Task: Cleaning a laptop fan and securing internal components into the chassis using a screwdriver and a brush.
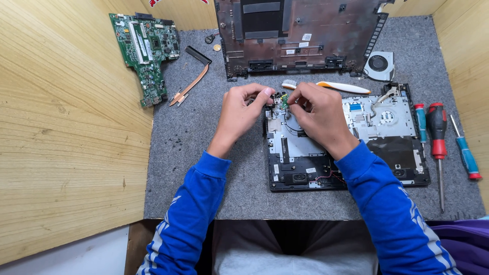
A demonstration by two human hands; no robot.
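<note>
My left hand (243, 109) and right hand (316, 113) both pinch a small green circuit board (283, 99) at the 11 o'clock corner of the opened laptop chassis (346, 140); toothbrush (326, 86) lies just beyond.

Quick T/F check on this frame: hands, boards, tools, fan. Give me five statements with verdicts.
1. Both hands pinch a small green board over the open laptop base. True: the left hand and right hand meet at the small green board above the laptop base.
2. The large green circuit board lies at the right edge of the mat. False: the circuit board lies at the far left, on the wooden surface.
3. Three screwdrivers lie right of the laptop base. True: the screwdrivers lie side by side on the grey mat.
4. The fan is still mounted in the base. False: the fan lies loose on the mat.
5. The toothbrush is in the right hand. False: the toothbrush lies on the mat behind the hands.
</note>
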